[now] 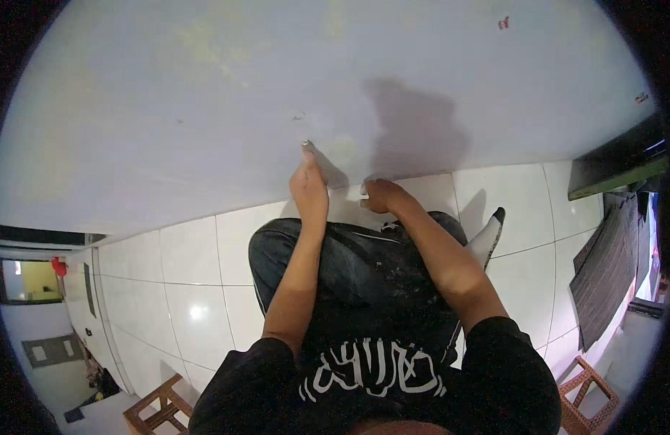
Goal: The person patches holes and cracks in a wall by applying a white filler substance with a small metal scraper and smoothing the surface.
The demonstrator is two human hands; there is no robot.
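My left hand (309,185) is raised against the pale wall (248,130), its fingers pointing up and closed together. At their tips is a small whitish bit, too small to name, just below a grey scuff mark (298,117). Lower and to the right, my right hand (385,196) hovers near the foot of the wall. Its fingers are bent, with a gap between thumb and forefinger, and nothing distinct shows in it. Whitish smears appear on its fingertips.
I sit on white floor tiles (193,312), my dark trousers (349,268) close to the wall. A sock-covered foot (487,239) sticks out at right. Beyond it lies a dark mat (607,268). Woven stools stand behind me at left (161,409) and right (589,399).
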